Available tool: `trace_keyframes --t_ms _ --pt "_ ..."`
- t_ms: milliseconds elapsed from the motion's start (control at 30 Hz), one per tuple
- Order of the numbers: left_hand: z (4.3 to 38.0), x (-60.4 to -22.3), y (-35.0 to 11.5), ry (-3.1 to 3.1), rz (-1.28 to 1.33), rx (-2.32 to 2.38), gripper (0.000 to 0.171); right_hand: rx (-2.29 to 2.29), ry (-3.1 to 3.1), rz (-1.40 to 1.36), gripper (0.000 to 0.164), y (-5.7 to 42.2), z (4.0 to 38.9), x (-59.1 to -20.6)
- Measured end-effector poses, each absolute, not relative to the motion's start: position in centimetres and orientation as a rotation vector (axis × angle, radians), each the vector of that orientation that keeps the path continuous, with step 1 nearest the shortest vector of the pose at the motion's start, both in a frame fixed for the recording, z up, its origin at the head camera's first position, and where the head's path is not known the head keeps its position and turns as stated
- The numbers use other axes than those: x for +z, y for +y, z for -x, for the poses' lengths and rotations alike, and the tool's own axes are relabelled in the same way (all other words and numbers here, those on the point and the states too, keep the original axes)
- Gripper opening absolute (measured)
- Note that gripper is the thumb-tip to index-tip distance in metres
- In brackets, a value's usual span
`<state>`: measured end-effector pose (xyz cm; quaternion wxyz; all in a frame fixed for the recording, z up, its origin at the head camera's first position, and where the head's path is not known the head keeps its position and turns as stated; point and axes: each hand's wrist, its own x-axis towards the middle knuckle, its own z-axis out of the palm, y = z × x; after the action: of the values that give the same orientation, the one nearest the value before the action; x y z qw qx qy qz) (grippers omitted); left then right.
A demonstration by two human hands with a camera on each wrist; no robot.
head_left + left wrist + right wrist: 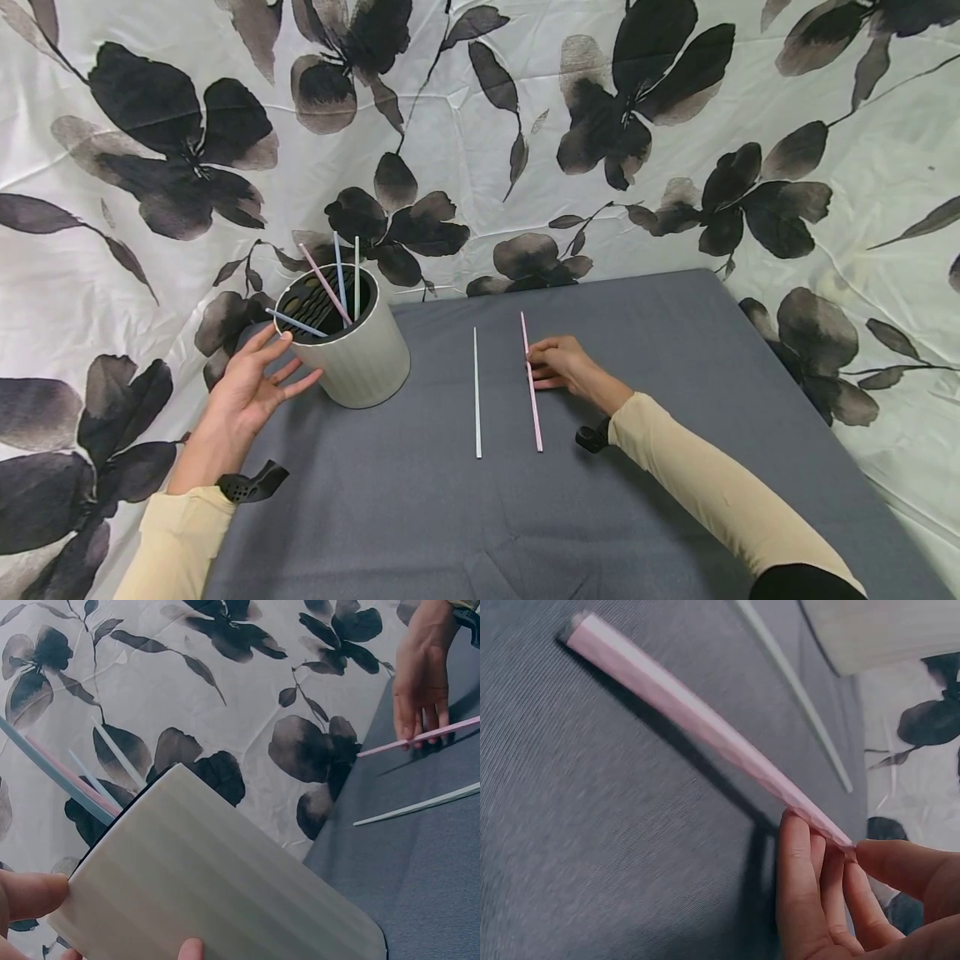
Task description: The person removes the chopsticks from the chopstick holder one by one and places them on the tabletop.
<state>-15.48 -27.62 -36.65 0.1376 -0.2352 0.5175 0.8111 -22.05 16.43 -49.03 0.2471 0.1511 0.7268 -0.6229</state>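
A pale ribbed utensil holder [360,367] with a black slotted insert stands at the left of the cloth-covered table. Two blue chopsticks, a pink one and a pale green one [357,275] poke out of its top. My left hand [251,387] steadies it, thumb at the rim and spread fingers along its side. Farther right, my right hand [562,367] pinches a pink chopstick [697,724] between thumb and fingertips near its thin far end; its thicker end points toward me. Left of that and roughly parallel lies a pale green chopstick [477,392].
Grey cloth [420,517] covers the table, with creases near the front. Behind it hangs a white curtain [510,233] with a dark floral print, close to the holder. The table's right edge [810,400] slants toward me.
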Motion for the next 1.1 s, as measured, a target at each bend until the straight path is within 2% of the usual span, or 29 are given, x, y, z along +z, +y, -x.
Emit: trace_keyframes --t_ms 467,1100 --pt "15.3 -36.5 -27.6 1.494 0.668 2.366 0.084 -1.614 2.238 -0.302 0.017 16.6 21.9 -50.4" --pt "15.1 -36.8 -27.5 1.508 0.682 2.348 0.085 -1.529 2.395 -0.285 0.017 16.1 21.9 -51.2"
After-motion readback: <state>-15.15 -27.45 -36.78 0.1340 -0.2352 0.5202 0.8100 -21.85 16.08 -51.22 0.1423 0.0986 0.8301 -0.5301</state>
